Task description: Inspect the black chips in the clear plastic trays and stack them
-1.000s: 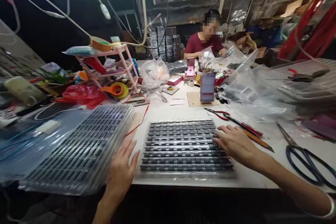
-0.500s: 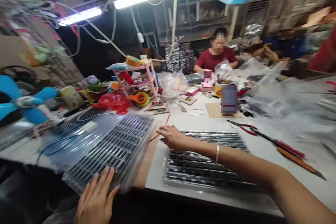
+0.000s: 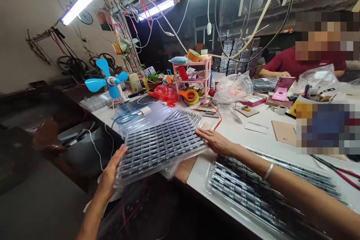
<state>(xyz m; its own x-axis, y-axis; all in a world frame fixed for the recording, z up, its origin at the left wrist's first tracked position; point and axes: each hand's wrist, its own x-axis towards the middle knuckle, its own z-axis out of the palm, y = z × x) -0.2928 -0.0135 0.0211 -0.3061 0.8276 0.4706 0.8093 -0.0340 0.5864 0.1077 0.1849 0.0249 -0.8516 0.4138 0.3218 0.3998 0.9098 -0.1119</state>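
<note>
A clear plastic tray (image 3: 160,144) filled with rows of dark strips is tilted at the table's front edge, its near side sticking out past it. My left hand (image 3: 110,170) is closed on the tray's left edge, with the thumb side hidden. At the opposite edge, my right hand (image 3: 215,140) grips the far right corner, fingers on top. More clear plastic shows underneath the held tray. Below my right forearm lies a second clear tray (image 3: 239,189) of similar dark strips, partly covered by the arm.
Behind the held tray lie plastic sheets (image 3: 157,114) and a blue cable (image 3: 126,118). A small blue fan (image 3: 108,79) stands at left, a pink rack (image 3: 194,78) at the back. Pliers (image 3: 340,170) lie at right. Across the table sits a person in a red shirt (image 3: 284,62).
The view has swung left. My left hand went from lying on the tray's near corner to gripping its left edge. My right hand reached its right edge, and the tray has turned and tilted.
</note>
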